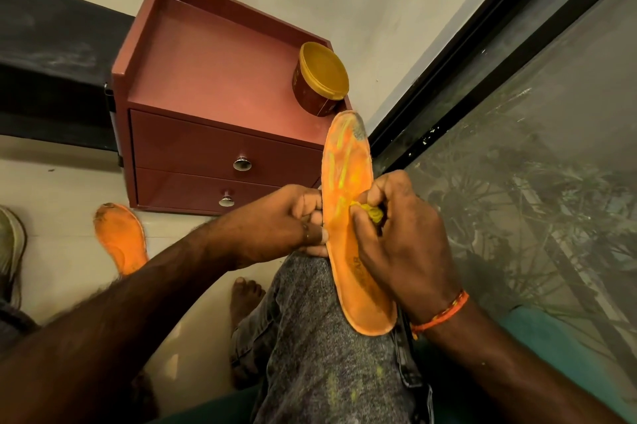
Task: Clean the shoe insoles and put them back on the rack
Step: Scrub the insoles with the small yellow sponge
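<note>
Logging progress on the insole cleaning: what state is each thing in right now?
Held insole: on the knee, dark stain at toe.
Floor insole: lying flat, toe dirty.
Cloth: bunched, pressed on held insole.
Left hand: pinches insole edge.
Right hand: grips cloth.
Tub: lidded, on cabinet.
Drawers: closed.

Maroon two-drawer cabinet [220, 133] against the wall, yellow-lidded tub [320, 78] on its top near the right edge.

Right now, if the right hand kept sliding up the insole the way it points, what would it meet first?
Probably the grey dirty patch at the toe of the orange foam insole, then the yellow-lidded round tub on the maroon cabinet; depth is unclear.
</note>
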